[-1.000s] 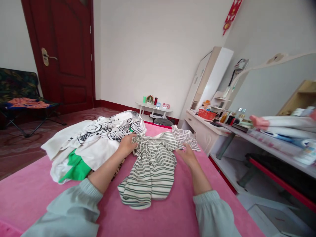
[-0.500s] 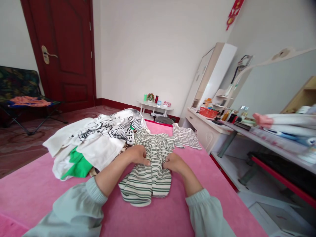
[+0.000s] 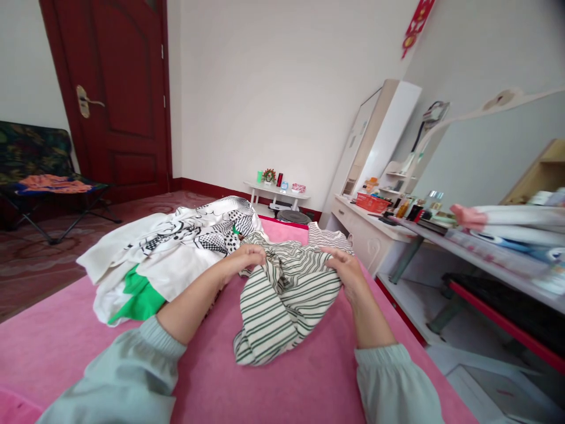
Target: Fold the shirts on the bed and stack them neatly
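A cream garment with green stripes (image 3: 282, 300) hangs crumpled between my hands above the pink bed cover (image 3: 309, 383). My left hand (image 3: 245, 259) is closed on its upper left edge. On the upper right edge, my right hand (image 3: 346, 271) grips the cloth with fingers curled. The garment's lower part rests on the cover. Both my sleeves are pale green.
A heap of white, black-patterned and green clothes (image 3: 172, 253) lies left of the garment. A smaller striped piece (image 3: 331, 238) lies behind it. A white dresser (image 3: 366, 229) with bottles stands right of the bed, a folding chair (image 3: 39, 176) by the dark red door (image 3: 119, 94).
My hands were together at the garment's middle half a second ago; they have since moved apart and up, lifting and spreading its top.
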{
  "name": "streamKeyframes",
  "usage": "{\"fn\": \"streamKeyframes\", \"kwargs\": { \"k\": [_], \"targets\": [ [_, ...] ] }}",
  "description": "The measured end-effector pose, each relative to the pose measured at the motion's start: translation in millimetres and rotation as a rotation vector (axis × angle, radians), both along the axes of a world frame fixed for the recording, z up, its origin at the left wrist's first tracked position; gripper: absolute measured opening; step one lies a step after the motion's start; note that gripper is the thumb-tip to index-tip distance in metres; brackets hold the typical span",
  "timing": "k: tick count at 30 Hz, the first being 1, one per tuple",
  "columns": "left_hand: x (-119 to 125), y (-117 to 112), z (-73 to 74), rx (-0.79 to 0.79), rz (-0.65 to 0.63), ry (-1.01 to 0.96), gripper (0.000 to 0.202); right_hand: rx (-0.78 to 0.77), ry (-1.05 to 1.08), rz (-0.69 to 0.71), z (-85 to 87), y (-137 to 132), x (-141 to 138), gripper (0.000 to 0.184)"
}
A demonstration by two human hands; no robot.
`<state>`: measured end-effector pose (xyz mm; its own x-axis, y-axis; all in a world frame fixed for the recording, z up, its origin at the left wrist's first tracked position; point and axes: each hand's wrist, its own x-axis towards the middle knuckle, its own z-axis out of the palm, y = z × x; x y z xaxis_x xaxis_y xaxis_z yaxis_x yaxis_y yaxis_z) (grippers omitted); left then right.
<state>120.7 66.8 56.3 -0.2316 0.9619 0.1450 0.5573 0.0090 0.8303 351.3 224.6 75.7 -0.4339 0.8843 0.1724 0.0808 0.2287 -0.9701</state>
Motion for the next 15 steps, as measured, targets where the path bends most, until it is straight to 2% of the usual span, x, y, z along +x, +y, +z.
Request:
{"fn": "streamKeyframes", "kwargs": {
  "k": [3,5,6,7,8,11,12,13,15],
  "targets": [
    [-9.3,-16.8,15.6,-0.026,-0.133,-0.285,0.021,-0.035,-0.143,0.352,23.5,-7.6,23.2,0.040],
    [-14.6,-24.7,21.3,-0.148,-0.280,-0.344,0.029,-0.018,-0.293,0.599,31.5,-10.5,33.4,0.037],
    [-16.9,-26.1,22.0,-0.212,-0.338,-0.336,0.034,0.001,-0.364,0.650,31.5,-9.7,35.3,0.037],
    [-19.0,-25.5,20.8,-0.253,-0.358,-0.306,0.038,0.023,-0.423,0.632,28.5,-7.4,35.0,0.038],
    [-20.9,-23.0,17.8,-0.265,-0.317,-0.239,0.040,0.051,-0.471,0.552,22.8,-3.6,32.4,0.039],
    [-26.4,-7.3,-0.4,-0.204,0.038,0.063,0.032,0.153,-0.549,0.178,-5.1,10.2,15.5,0.042],
    [-28.2,-1.4,-8.1,-0.184,0.149,0.156,0.029,0.173,-0.551,0.091,-15.3,13.4,8.9,0.047],
    [-29.9,3.9,-15.7,-0.167,0.227,0.229,0.028,0.174,-0.547,0.043,-25.0,15.1,2.7,0.056],
    [-32.0,11.4,-28.7,-0.148,0.289,0.315,0.034,0.141,-0.519,0.049,-41.1,13.8,-7.5,0.080]
  ]
}}
